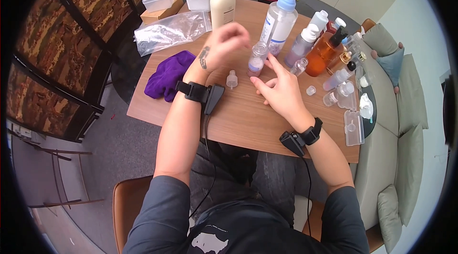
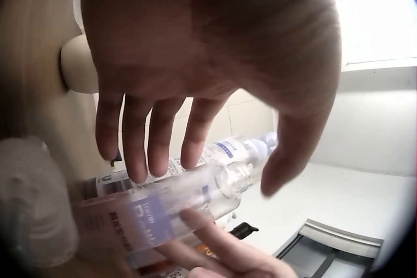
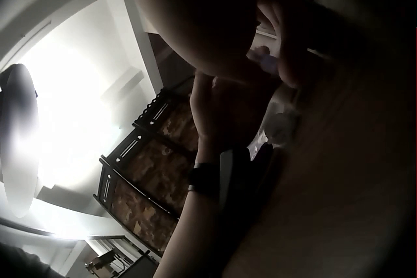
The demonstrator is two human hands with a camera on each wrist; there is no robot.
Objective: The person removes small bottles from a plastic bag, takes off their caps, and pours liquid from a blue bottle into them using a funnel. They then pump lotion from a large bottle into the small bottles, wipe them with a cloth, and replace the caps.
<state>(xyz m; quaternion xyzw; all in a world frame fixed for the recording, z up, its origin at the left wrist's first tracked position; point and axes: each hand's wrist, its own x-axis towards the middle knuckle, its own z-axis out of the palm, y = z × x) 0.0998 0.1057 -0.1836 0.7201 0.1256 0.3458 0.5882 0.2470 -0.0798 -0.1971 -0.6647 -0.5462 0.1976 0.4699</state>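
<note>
A small clear travel bottle [image 1: 257,58] with a lilac label stands uncapped on the wooden table. My right hand [image 1: 281,91] holds it low down, thumb near the base and index finger along its right side. To the left of the bottle and above the table is my left hand [image 1: 224,44], holding nothing. In the left wrist view, the left hand's fingers [image 2: 156,138] extend loosely above the bottle [image 2: 163,213], thumb apart. A small translucent cap [image 1: 232,79] sits on the table below the left hand. The right wrist view is dark and hides most of the grip.
Behind stand a big blue-pump bottle [image 1: 281,20] and a cream pump bottle [image 1: 223,5]. On the right are an amber bottle [image 1: 322,53], several smaller bottles and an open clear case [image 1: 354,128]. Purple cloth [image 1: 169,76] and a plastic bag [image 1: 171,32] lie to the left.
</note>
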